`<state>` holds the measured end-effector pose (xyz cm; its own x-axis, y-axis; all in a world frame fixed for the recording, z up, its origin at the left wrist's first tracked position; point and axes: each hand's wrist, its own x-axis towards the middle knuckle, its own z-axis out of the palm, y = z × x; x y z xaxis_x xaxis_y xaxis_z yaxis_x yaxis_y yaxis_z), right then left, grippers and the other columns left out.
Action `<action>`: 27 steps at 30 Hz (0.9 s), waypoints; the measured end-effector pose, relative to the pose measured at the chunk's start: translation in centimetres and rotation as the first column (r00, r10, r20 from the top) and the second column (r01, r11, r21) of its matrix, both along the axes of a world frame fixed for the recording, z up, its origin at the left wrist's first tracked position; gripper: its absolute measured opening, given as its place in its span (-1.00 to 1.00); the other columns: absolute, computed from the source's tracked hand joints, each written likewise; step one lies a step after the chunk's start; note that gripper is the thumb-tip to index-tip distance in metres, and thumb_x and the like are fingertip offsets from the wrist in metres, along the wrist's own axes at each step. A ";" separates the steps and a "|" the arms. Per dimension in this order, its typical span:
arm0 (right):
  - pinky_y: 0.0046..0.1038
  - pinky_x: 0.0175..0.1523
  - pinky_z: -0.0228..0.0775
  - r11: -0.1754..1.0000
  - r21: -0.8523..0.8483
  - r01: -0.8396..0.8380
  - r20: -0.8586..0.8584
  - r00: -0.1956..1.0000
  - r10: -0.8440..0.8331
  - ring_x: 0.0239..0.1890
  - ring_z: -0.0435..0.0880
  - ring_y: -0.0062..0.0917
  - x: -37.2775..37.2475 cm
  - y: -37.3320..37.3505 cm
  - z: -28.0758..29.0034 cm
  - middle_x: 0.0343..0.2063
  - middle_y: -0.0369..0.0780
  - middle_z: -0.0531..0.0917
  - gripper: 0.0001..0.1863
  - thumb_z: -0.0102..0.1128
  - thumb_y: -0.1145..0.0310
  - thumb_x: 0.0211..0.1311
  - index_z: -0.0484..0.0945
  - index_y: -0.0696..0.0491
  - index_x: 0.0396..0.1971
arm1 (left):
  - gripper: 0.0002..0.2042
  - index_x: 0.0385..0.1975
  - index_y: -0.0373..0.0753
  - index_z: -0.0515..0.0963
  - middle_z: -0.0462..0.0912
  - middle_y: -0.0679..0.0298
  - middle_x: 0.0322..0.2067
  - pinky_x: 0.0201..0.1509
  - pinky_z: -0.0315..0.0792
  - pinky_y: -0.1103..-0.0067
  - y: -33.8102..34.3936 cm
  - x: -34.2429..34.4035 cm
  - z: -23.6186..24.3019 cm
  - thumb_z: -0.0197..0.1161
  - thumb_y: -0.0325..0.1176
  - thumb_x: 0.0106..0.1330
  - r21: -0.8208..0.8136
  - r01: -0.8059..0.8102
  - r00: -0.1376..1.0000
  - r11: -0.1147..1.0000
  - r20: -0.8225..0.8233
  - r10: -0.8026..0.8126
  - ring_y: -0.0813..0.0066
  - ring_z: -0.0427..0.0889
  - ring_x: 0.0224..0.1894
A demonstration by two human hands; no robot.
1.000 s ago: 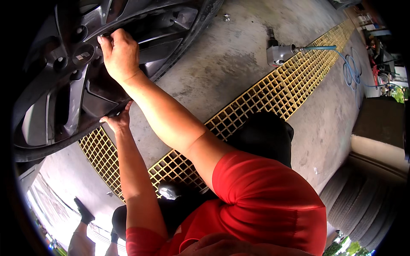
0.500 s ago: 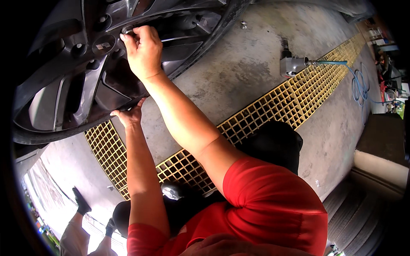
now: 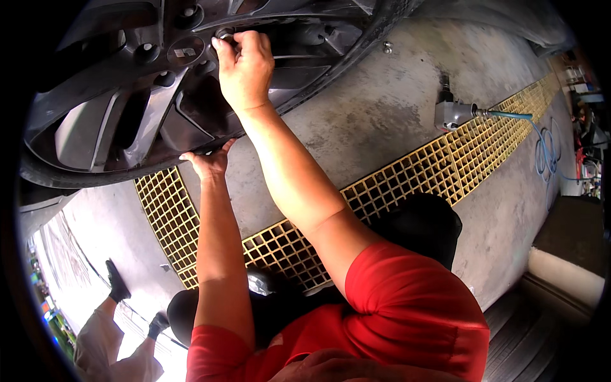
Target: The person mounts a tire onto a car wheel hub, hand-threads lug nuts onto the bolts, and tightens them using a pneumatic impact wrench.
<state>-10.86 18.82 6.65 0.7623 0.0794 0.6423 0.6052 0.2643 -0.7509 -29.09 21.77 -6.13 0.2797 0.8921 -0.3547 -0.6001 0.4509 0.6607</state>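
The thumb and forefinger of the right hand (image 3: 248, 71) are closed to a narrow pinch around a small dark nut (image 3: 224, 34) at one of the bolt holes near the wheel's hub. The nut is short and rounded, with a dull metallic sheen; how far it sits in the hole cannot be told. The other fingers curl in toward the palm.

Just left of this pinch is the round centre cap (image 3: 185, 51), with bolt holes ringed about it. From there the dark grey spokes of the wheel (image 3: 153, 114) fan out, glossy where light strikes them, scuffed in places, with black gaps between.

Below the pinching fingers, the left hand (image 3: 209, 164) is spread wide under the lower edge of the tyre (image 3: 95, 179), thumb to the left and fingers to the right, touching it from beneath. That forearm rises almost straight; the right one slants up and leftward from a red sleeve (image 3: 407, 286), wrist nearly in line.

Well to the right of the fingers, an impact wrench (image 3: 453, 113) stands by the yellow grating (image 3: 439, 153), its blue hose (image 3: 544, 153) trailing off. Nearer the right hand, small metal pieces (image 3: 387, 47) lie on the concrete floor (image 3: 356, 102).
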 end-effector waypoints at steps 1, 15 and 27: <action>-0.42 -0.37 0.43 1.000 -0.021 0.009 0.002 1.000 -0.009 -0.49 0.54 -0.41 -0.1 0.0 0.0 -0.36 -0.17 0.52 -0.75 0.37 0.43 0.04 0.52 0.11 -0.28 | 0.01 0.43 -0.04 -0.07 -0.05 0.13 0.42 0.29 -0.03 -0.31 0.0 0.0 0.0 -0.54 0.59 0.08 0.003 0.002 1.000 1.000 -0.006 -0.002 -0.16 -0.08 0.43; -0.23 -0.30 0.47 0.991 -0.128 -0.045 -0.082 0.996 0.034 -0.41 0.59 -0.18 -0.3 -0.5 0.8 -0.31 -0.13 0.56 -0.72 0.37 0.30 0.05 0.48 0.09 -0.33 | -0.03 0.41 -0.01 0.02 0.00 0.16 0.42 0.27 0.00 -0.29 0.0 0.3 0.0 -0.56 0.58 0.12 -0.020 0.003 1.000 1.000 0.004 -0.003 -0.12 -0.02 0.41; -0.18 -0.33 0.42 1.000 0.022 0.022 -0.057 0.998 -0.021 -0.42 0.59 -0.13 -0.3 -0.2 0.7 -0.46 -0.09 0.56 -0.67 0.28 0.16 0.13 0.41 0.10 -0.40 | -0.01 0.41 -0.02 0.00 -0.01 0.14 0.41 0.24 0.03 -0.33 0.5 -0.2 -0.9 -0.52 0.59 0.10 0.006 0.020 0.999 1.000 0.027 -0.021 -0.16 -0.03 0.41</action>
<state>-11.14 18.57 7.31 0.7990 0.0486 0.5994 0.5674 0.2689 -0.7783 -29.27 22.28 -7.05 0.3074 0.8881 -0.3416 -0.6085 0.4595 0.6470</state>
